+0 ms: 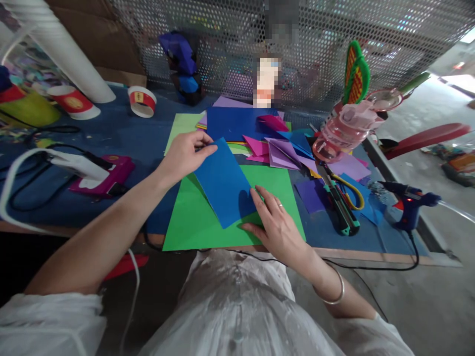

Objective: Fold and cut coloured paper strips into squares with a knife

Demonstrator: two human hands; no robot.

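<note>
Folding seems underway: the left hand [182, 155] pinches the blue paper [223, 182] by its far corner while the right hand [276, 225], flat and open, presses its near edge onto the green sheet [193, 222], so creasing likely needs firm pressure.

Soft daylight comes in from my right, where the concrete floor [438, 104] washes out pale and the far corner is blown white. The mesh screen [334, 39] behind the table glints with small bright spots. My right hand [276, 225] throws a faint shadow onto the blue sheet [222, 185]. The view bends at the edges, so the table edge [371, 254] curves. One patch at the back is pixelated. My lap lies dim.
</note>
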